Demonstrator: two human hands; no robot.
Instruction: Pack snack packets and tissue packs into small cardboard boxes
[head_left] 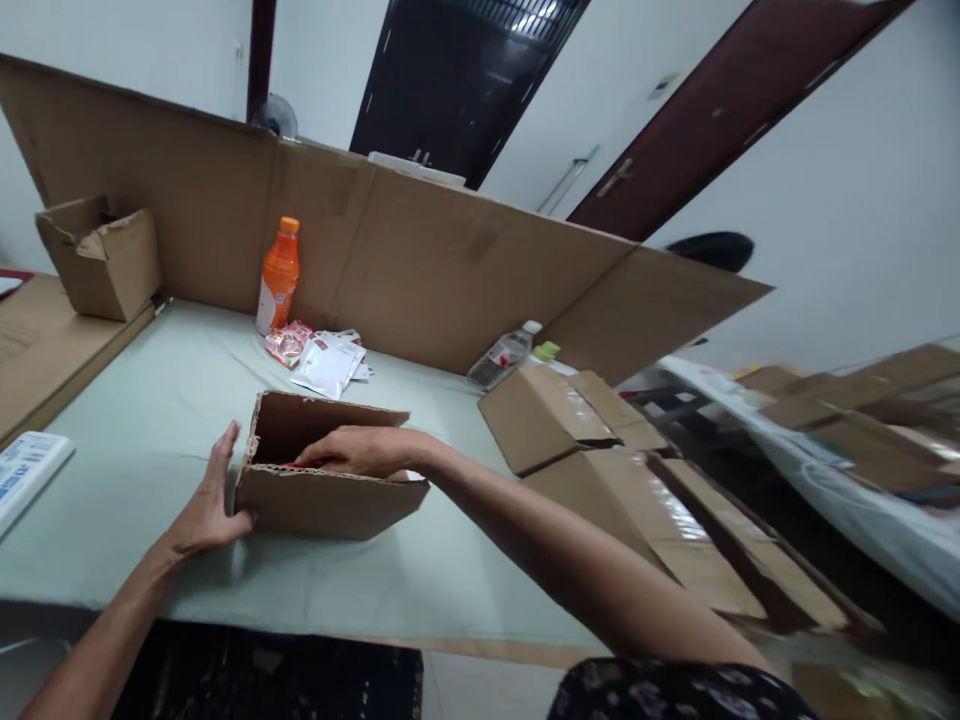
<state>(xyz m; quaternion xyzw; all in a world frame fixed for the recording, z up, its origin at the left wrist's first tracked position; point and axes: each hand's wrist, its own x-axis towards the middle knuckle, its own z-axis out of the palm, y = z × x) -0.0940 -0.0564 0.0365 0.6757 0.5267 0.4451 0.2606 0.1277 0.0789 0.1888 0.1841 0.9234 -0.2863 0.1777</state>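
A narrow cardboard box (330,505), open at the top and the right end, stands on the pale green cloth. My left hand (214,505) steadies its left end, thumb against the front wall and fingers stretched along the end. Inside the box is my right hand (360,450), reaching in from the right with its fingers bent. A bit of something red (294,464) shows at its fingertips; the front wall hides the rest. Behind the box lie several white sachets (328,365) and a red-and-clear packet (289,343).
An orange drink bottle (278,280) stands by the tall cardboard screen (442,260). A clear bottle (506,355) leans at the back right. Several cardboard boxes (600,500) line the right edge. At left are a small open box (112,260) and a white-and-blue object (30,475).
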